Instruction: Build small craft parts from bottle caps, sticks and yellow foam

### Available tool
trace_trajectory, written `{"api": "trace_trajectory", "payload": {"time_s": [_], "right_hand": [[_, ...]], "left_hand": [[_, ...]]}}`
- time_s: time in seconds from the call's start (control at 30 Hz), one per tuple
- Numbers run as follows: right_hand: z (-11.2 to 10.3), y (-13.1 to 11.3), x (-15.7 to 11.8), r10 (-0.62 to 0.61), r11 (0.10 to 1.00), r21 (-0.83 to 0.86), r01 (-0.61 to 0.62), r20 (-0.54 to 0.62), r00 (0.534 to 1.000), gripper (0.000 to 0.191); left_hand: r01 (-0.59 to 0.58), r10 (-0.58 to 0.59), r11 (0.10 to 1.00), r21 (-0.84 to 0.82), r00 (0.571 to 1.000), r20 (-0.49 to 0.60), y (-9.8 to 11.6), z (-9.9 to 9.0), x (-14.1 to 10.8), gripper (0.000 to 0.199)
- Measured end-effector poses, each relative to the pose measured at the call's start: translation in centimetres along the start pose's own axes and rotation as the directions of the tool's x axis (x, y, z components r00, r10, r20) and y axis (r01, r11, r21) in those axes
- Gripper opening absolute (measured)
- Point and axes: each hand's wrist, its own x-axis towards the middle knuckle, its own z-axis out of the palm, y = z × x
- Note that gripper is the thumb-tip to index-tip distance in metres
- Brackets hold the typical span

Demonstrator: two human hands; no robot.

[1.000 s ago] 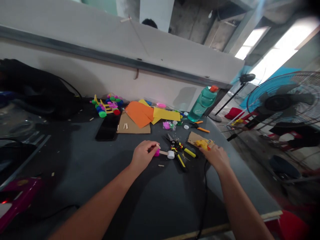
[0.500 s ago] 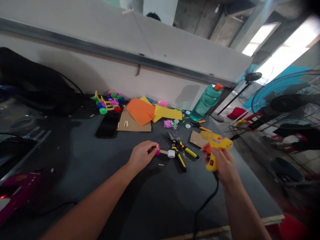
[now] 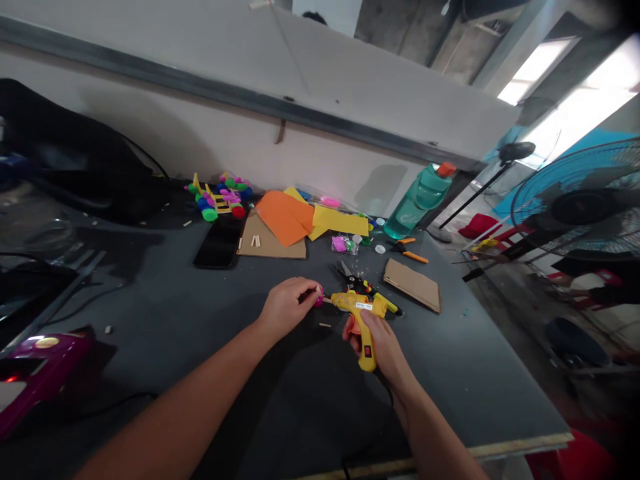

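Teal btl. (image 3: 415, 203) w/ orange cap (image 3: 446, 169) is standing nr. partition (image 3: 330, 150), blk. phone (image 3: 217, 248) is lying flat on tabletop (image 3: 460, 380), and fan (image 3: 580, 205) is standing R of it.

A glue gun (image 3: 364, 305), pliers (image 3: 357, 283) (yellow-handled) and cardboard (image 3: 413, 285) suggest a craft workshop.

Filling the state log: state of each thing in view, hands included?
Left hand: pinching small magenta piece
Right hand: closed on yellow plastic glue gun
Black and yellow-handled pliers: lying, partly hidden
Orange-handled pliers: lying, handles spread
Tall teal bottle: standing, orange cap on
Flat black rectangular phone: screen dark
Glossy magenta device: red light lit
Rightmost brown cardboard rectangle: lying flat
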Motion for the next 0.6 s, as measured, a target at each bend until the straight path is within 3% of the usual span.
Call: {"api": "trace_trajectory", "payload": {"time_s": [0.6], "right_hand": [[0.57,-0.06,-0.35,-0.013,1.000,-0.023,0.013,-0.032,0.999,0.042]], "left_hand": [[0.012,-0.012,1.000,0.006,1.000,0.002,0.06,-0.01,-0.03,0.016]]}}
